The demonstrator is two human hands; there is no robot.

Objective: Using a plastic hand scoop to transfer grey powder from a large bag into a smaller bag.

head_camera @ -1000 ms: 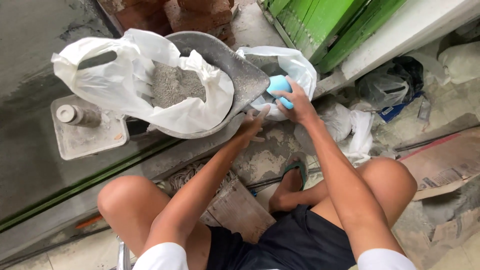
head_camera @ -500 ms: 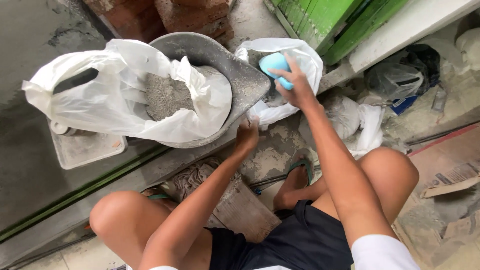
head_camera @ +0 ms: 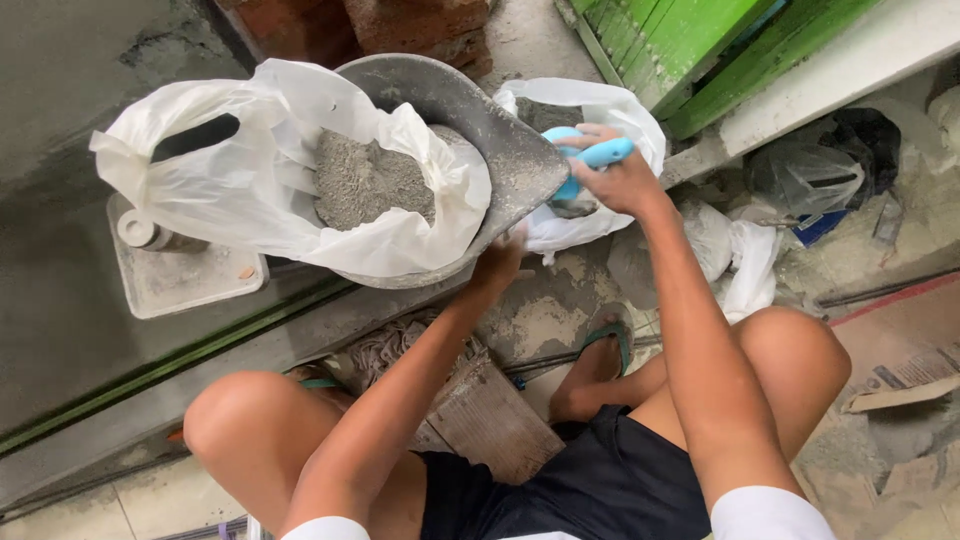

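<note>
Beside the grey metal pan [head_camera: 500, 130] lined with a cement-filled white bag [head_camera: 270, 190], the right hand [head_camera: 615, 175] grips a blue scoop [head_camera: 590, 158] over the second bag [head_camera: 620, 130]; the left hand [head_camera: 497, 262] steadies the pan's rim, fingers curled beneath it.

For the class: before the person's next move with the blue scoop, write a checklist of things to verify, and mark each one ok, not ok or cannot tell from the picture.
1. Right hand has a firm hold on the blue scoop: ok, fingers wrapped over its handle.
2. Left hand steadies the grey pan: ok, it is at the pan's lower rim.
3. White bag in the pan is open, with grey powder showing: ok.
4. Second white bag behind the scoop is open: ok.
5. Scoop is loaded: cannot tell, its bowl is hidden by the pan and hand.
6. Pan sits stable on the scale platform: cannot tell, the contact is hidden.
</note>
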